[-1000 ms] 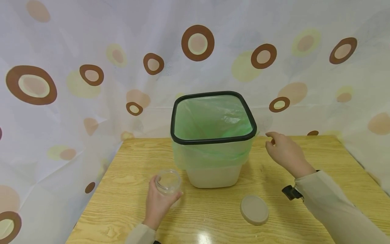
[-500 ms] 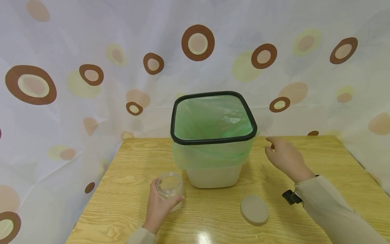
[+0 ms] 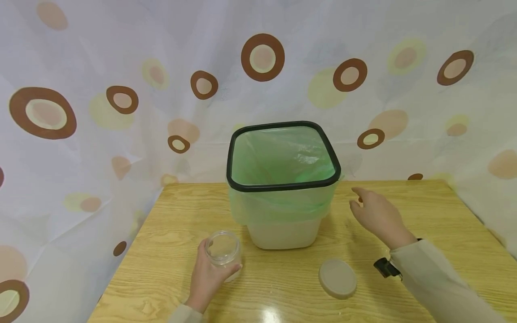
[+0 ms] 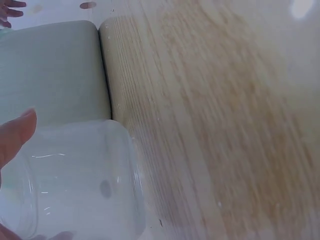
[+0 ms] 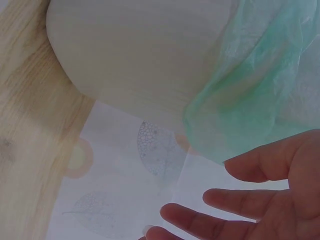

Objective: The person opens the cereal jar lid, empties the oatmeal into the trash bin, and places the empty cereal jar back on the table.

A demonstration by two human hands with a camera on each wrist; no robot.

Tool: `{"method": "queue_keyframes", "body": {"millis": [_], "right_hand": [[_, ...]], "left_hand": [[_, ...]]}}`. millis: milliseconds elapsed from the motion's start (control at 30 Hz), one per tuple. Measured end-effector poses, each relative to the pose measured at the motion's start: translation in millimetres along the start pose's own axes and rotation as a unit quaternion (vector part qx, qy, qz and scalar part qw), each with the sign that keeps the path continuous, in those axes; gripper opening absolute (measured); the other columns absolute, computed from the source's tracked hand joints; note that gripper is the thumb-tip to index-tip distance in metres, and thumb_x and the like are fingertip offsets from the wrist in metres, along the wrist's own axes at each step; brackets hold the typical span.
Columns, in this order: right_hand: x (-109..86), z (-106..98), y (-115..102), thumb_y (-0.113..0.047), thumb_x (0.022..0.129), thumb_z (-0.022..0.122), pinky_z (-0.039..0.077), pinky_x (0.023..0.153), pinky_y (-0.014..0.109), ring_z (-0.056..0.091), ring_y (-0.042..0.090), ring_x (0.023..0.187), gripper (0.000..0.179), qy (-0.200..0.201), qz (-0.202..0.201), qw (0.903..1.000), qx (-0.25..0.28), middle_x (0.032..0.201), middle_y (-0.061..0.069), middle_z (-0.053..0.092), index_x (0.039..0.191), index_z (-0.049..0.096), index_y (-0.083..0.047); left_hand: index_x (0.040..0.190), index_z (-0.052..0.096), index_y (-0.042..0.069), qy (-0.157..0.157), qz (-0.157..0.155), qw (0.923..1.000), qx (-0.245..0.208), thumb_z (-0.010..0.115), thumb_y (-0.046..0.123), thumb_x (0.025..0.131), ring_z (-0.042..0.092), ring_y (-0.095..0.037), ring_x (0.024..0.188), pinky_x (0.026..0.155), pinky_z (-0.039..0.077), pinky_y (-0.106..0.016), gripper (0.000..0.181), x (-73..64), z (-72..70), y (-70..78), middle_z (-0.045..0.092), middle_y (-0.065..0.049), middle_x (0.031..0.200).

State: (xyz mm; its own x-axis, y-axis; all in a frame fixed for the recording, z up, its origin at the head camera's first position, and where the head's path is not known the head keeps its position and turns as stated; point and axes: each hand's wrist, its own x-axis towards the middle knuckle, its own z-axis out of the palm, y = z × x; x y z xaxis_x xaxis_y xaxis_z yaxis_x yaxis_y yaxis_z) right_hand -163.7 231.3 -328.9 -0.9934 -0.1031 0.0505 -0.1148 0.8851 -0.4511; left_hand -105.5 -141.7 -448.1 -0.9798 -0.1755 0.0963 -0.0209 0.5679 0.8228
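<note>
My left hand (image 3: 208,278) grips a clear jar (image 3: 223,258), its open mouth tilted up, in front of the trash can's left side. In the left wrist view the thumb lies along the jar (image 4: 85,180), close to the wall of the can. A pale trash can (image 3: 282,235) with a black rim (image 3: 278,187) stands in the middle, lined with a green trash bag (image 3: 274,154). Right of the can my right hand (image 3: 379,215) is held in the air, holding nothing, its fingers loosely bent and apart in the right wrist view.
A round beige lid (image 3: 338,278) lies on the wooden table (image 3: 291,291), right of centre. Behind the table hangs a white sheet (image 3: 299,27) printed with brown and yellow ovals. A black strap device (image 3: 386,268) sits at the right wrist.
The jar in my left hand has come down slightly and nearer the front. My right hand has sunk a little beside the trash can. The can and the lid stay put.
</note>
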Motion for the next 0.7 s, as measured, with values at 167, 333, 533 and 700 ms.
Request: {"method": "queue_keyframes", "body": {"millis": [167,333,533,700], "right_hand": [[-4.1,5.2,2.1,-0.017,0.099,0.046,0.049,0.07,0.053,0.058,0.05,0.102,0.049,-0.009,0.003,1.0,0.003,0.121,0.038,0.054,0.136,0.042,0.015],[-7.2,8.0,4.7,-0.016,0.099,0.046,0.049,0.074,0.057,0.057,0.052,0.102,0.048,-0.005,0.001,1.0,0.003,0.12,0.039,0.054,0.135,0.042,0.016],[-9.8,9.8,6.0,-0.015,0.098,0.047,0.05,0.072,0.056,0.058,0.051,0.101,0.047,-0.003,-0.005,1.0,0.001,0.118,0.038,0.055,0.134,0.044,0.016],[-11.5,10.8,5.9,-0.015,0.098,0.047,0.05,0.071,0.055,0.059,0.051,0.1,0.047,-0.002,-0.005,1.0,-0.004,0.119,0.038,0.055,0.134,0.044,0.016]], "left_hand": [[0.141,0.028,-0.005,0.001,-0.003,1.0,0.001,0.093,0.025,0.061,0.048,-0.051,0.119,0.093,0.043,-0.061,0.107,-0.1,-0.8,0.4,0.045,-0.029,0.138],[0.141,0.027,-0.006,0.001,-0.006,1.0,0.0,0.093,0.023,0.06,0.047,-0.052,0.12,0.094,0.041,-0.062,0.109,-1.0,-0.9,-2.3,0.044,-0.03,0.138],[0.144,0.022,-0.009,0.001,-0.013,0.9999,0.008,0.093,0.025,0.061,0.044,-0.054,0.122,0.097,0.038,-0.063,0.114,-1.8,1.1,-5.1,0.039,-0.034,0.14],[0.149,0.002,-0.011,0.006,-0.013,0.9992,0.038,0.093,0.033,0.06,0.031,-0.056,0.13,0.102,0.032,-0.063,0.134,-1.9,-0.6,-1.3,0.024,-0.037,0.148]]}}
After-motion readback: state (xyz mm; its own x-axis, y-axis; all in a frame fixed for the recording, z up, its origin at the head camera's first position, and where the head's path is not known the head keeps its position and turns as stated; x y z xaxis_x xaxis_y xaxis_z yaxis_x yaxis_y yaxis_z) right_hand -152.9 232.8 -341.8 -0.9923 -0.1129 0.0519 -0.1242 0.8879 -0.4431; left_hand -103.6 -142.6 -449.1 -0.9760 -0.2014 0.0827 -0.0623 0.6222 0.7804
